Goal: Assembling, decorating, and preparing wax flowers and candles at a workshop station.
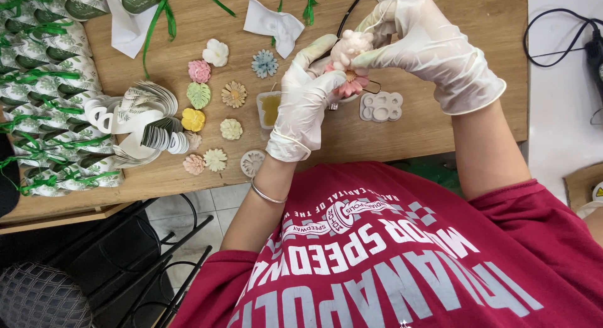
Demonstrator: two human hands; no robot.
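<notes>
Both gloved grips, left hand (pixel 306 99) and right hand (pixel 427 42), pinch a pale flower mould (pixel 350 47) above the wooden surface (pixel 477 20), near small coloured flowers (pixel 234 94); tiled floor (pixel 188 205) below.

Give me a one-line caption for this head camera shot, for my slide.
Gloved left hand and right hand pinch a pale pink flower piece above the wooden table.

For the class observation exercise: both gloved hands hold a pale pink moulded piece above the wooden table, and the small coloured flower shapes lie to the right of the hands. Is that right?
Not quite. The head view shows the flower shapes lying to the left of the hands, not the right. The rest stands: the left hand and right hand, both gloved, hold the pale pink moulded piece above the wooden table.
</notes>
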